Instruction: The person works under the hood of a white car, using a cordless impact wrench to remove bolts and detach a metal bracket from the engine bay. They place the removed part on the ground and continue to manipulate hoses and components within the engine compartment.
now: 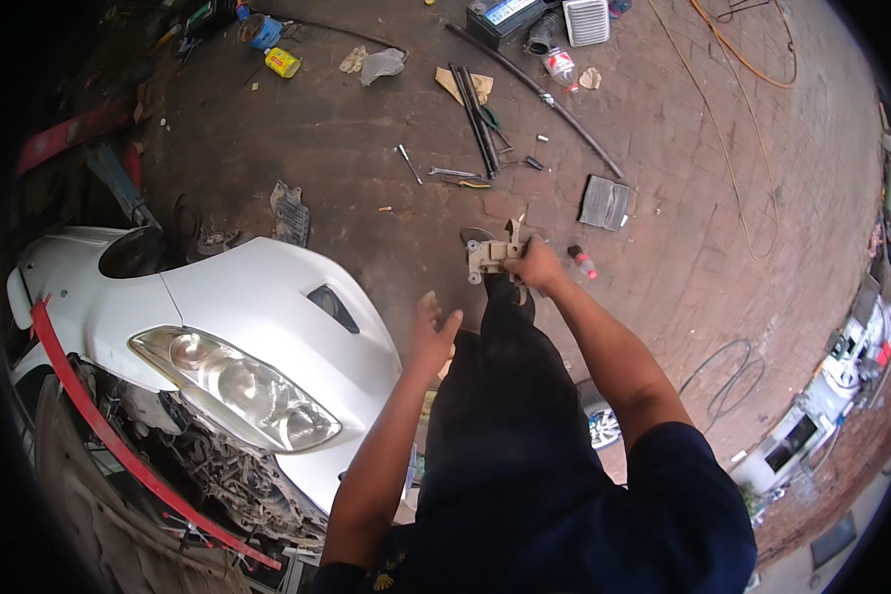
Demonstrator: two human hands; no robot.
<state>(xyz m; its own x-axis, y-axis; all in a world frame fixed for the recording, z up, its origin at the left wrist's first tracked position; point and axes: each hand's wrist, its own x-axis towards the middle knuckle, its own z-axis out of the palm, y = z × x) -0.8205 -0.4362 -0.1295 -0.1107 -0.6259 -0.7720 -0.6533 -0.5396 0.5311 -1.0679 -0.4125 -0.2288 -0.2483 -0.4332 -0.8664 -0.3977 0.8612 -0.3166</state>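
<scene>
My right hand [538, 265] is closed around one end of a dirty grey metal bracket [487, 259] with round bosses and an upright prong, held out in front of my legs. To its left, my left hand [434, 337] hangs in the air with nothing in it, the thumb and fingers apart. It is near the edge of a white car front [277, 287] but does not touch it. A cloudy headlight [247, 386] sits in that bodywork. Under the bracket, part of my shoe [475, 236] shows.
Ahead on the brick floor lie wrenches [455, 173], dark rods [475, 124], a long pipe [535, 89] and a grey rectangular filter [604, 203]. A bottle with a red label [582, 261] lies right of my hand. A red bar [119, 426] crosses the car at left.
</scene>
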